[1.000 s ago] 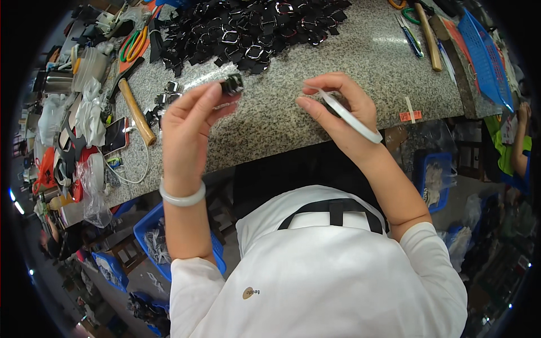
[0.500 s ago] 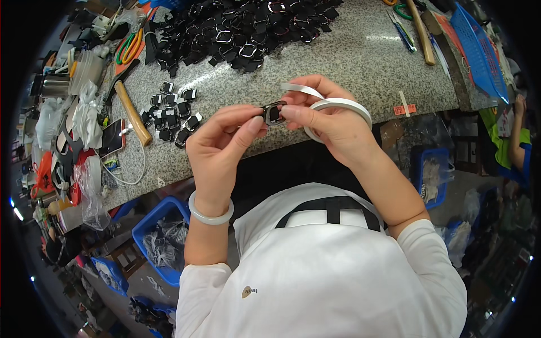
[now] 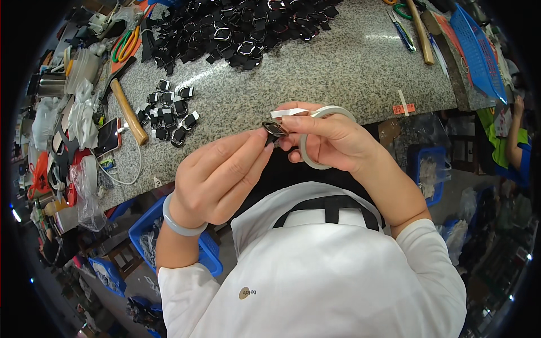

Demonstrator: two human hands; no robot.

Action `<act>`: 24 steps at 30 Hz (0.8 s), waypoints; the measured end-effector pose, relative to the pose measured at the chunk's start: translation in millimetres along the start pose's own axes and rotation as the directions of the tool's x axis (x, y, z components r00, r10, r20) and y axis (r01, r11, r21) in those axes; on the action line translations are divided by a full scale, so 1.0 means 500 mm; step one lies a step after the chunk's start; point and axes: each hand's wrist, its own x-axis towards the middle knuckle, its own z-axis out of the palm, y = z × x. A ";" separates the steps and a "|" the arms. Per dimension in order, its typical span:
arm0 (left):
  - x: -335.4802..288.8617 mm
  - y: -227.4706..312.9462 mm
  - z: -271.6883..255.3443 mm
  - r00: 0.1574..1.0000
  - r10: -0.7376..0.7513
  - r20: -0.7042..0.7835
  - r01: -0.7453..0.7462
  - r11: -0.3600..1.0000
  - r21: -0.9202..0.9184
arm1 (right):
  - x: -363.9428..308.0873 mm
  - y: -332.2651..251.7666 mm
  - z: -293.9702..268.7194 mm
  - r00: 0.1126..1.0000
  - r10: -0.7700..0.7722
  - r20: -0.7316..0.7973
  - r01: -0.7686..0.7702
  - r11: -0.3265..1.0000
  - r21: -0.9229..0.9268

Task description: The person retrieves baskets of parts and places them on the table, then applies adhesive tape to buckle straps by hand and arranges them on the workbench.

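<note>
A small metal buckle with a black strap (image 3: 275,129) is pinched between my two hands, just off the table's near edge. My left hand (image 3: 222,174) grips its left side with thumb and fingertips. My right hand (image 3: 332,138) holds the other side between thumb and finger. A roll of narrow white tape (image 3: 307,151) hangs round the fingers of that same hand, its loose end lying above the buckle. To the left on the table, several strapped buckles with white strips (image 3: 167,116) lie in a small group. A big heap of black strapped buckles (image 3: 242,34) covers the far side.
Left of the small group lie a wooden-handled hammer (image 3: 129,112), a phone (image 3: 109,136) with a white cable, and orange-handled scissors (image 3: 133,45). A blue basket (image 3: 476,53) and another wooden handle (image 3: 420,34) are at the right. Blue bins (image 3: 211,256) stand below the table.
My left hand has rolled over, its back now turned up, and its forearm has swung left. The buckle has tilted and moved slightly nearer to me. The tape roll has turned in my right hand.
</note>
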 end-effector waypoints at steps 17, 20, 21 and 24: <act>-0.048 0.078 0.065 0.377 -0.892 0.248 0.471 -0.046 -0.881 | 0.013 0.027 0.019 0.934 -0.357 -0.034 0.318 0.869 -0.379; -0.048 0.087 0.078 0.313 -0.907 0.281 0.379 -0.152 -0.913 | 0.005 0.029 0.031 0.911 -0.412 -0.027 0.366 0.835 -0.410; -0.047 0.087 0.081 0.308 -0.911 0.276 0.368 -0.153 -0.917 | 0.005 0.031 0.030 0.911 -0.411 -0.027 0.365 0.835 -0.411; -0.045 0.086 0.081 0.287 -0.911 0.296 0.336 -0.193 -0.922 | 0.006 0.036 0.028 0.900 -0.435 -0.028 0.380 0.815 -0.438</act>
